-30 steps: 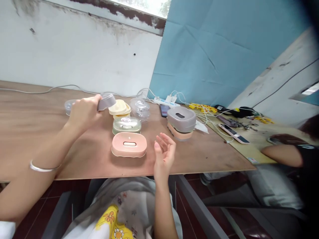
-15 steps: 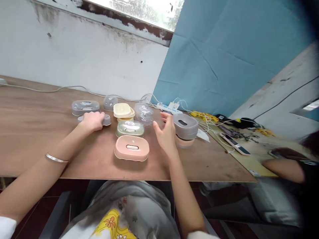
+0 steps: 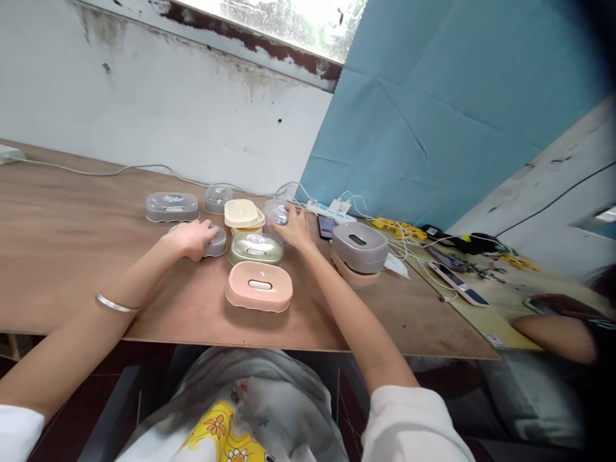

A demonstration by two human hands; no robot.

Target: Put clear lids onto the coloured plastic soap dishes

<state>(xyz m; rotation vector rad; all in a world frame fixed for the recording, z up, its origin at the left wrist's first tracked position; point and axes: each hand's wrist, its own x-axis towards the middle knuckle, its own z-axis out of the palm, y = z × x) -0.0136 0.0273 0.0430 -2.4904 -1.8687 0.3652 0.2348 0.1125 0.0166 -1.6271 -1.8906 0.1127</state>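
My left hand [image 3: 192, 239] grips a low grey oval soap box [image 3: 218, 241] from above, covering its left part. My right hand [image 3: 295, 228] has its thumb and fingers around a clear plastic lid [image 3: 276, 210] behind the group; its palm hides part of the lid. Between my hands sit a cream soap box [image 3: 241, 213] and a green one with a clear cover [image 3: 255, 249]. In front of these lies a pink soap box [image 3: 260, 285].
Another grey box [image 3: 172, 207] and a small grey lid [image 3: 218, 198] stand at the back left. To the right, a larger grey box [image 3: 360, 246] rests on a pink one. A phone [image 3: 326, 226], a power strip [image 3: 332, 212] and cables lie behind. Another person's arm [image 3: 553, 330] rests at far right.
My right hand has moved left and back from beside the large grey box onto the clear lid. My left hand has slid the low grey box right, closer to the cream and green boxes.
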